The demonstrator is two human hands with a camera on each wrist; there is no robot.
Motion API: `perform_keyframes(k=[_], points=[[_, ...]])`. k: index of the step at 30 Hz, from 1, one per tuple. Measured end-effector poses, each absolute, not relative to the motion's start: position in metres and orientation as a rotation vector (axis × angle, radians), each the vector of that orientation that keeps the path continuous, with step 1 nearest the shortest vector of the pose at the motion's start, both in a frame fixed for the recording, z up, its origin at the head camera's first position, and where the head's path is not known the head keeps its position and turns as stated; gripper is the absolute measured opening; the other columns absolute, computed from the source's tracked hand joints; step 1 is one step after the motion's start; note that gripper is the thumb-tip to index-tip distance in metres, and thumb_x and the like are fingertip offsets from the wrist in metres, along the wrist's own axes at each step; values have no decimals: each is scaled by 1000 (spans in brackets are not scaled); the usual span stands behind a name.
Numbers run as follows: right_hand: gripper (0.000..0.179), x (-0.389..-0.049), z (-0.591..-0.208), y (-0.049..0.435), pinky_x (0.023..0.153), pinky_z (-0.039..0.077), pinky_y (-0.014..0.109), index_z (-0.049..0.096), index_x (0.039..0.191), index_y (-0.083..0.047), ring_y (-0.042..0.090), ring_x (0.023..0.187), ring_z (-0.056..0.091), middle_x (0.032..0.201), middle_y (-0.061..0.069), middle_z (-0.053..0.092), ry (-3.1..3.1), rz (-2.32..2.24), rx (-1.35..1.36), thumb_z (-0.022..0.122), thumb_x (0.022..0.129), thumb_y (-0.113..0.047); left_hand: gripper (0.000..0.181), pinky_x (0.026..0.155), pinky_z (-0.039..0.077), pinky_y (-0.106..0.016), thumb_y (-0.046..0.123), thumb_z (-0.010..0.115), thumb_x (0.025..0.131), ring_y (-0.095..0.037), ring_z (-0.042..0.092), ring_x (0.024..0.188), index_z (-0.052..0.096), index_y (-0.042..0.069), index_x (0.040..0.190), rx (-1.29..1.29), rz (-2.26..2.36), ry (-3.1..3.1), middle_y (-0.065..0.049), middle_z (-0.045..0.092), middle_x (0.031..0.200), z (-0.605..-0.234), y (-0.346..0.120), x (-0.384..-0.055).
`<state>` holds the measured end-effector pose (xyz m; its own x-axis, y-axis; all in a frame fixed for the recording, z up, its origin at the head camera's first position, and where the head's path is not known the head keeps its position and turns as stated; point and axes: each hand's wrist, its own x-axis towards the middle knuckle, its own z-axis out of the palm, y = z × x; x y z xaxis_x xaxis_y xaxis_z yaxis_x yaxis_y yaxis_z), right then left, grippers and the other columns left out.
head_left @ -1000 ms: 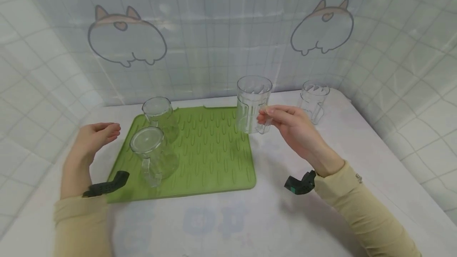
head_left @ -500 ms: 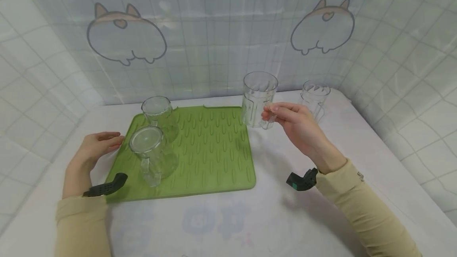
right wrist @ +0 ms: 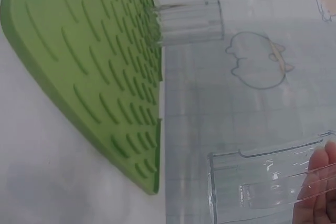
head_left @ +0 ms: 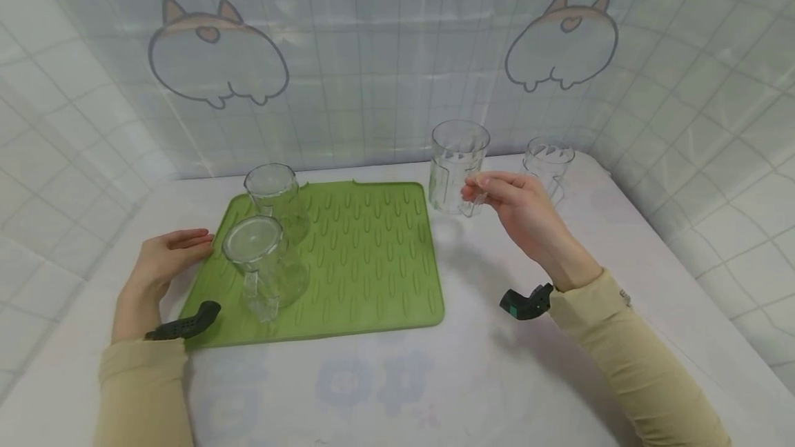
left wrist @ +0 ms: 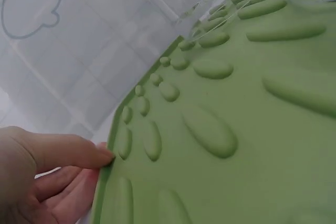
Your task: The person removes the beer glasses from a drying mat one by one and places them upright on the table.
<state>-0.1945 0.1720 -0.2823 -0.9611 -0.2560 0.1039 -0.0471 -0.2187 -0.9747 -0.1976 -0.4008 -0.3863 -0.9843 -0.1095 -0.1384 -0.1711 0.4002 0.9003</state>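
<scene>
In the head view, my right hand (head_left: pixel 522 212) pinches the handle of a clear glass mug (head_left: pixel 452 174), holding it upright above the table beyond the mat's right back corner. That mug (right wrist: pixel 268 182) fills the lower right of the right wrist view, fingers behind it. My left hand (head_left: pixel 168 259) is at the left edge of a green ribbed drying mat (head_left: pixel 366 261). Seen from the left wrist, its thumb (left wrist: pixel 79 153) lies on the mat's rim and the other fingers reach under it. Two clear mugs, one front (head_left: pixel 254 243) and one behind (head_left: pixel 273 185), stand base up on the mat's left side.
Another clear mug (head_left: pixel 546 161) stands at the back right of the white table (head_left: pixel 484 378), partly hidden by my right hand. A tiled sheet (head_left: pixel 373 74) with cartoon animals rises behind, and similar walls close in the left and right sides.
My right hand has carried its mug back and to the right, off the mat's corner. My left hand has come in to the mat's left edge and taken hold of it.
</scene>
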Motion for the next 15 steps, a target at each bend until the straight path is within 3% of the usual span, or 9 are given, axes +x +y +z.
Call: perform_keyframes(k=[4,6,10,15], points=[[17,-199,-285,175,109,43,32,75,105,-4,22,97,66,98,4,72,1882,-2323,-356,59,100,-7,29,75,53,-4,10,76,90,11,67,84,65,12,117,-275,1843,2494,24,72,88,-391,-404,-197],[17,-202,-286,176,109,43,31,74,106,-3,21,97,66,98,4,72,1884,-2325,-355,58,101,-8,26,75,52,-4,8,76,89,10,68,84,68,18,111,-278,1919,2454,22,73,88,-393,-405,-198],[17,-206,-288,179,107,45,30,73,108,-1,20,97,66,98,4,72,1880,-2344,-357,59,101,-9,37,76,49,-1,12,77,89,12,67,85,65,8,124,-294,1900,2490,25,73,88,-397,-407,-198],[19,-210,-293,181,104,46,29,71,110,2,20,96,66,97,4,72,1887,-2363,-338,59,101,-8,66,77,43,3,24,75,91,18,63,87,48,-6,143,-326,1707,2614,33,69,89,-400,-408,-199]])
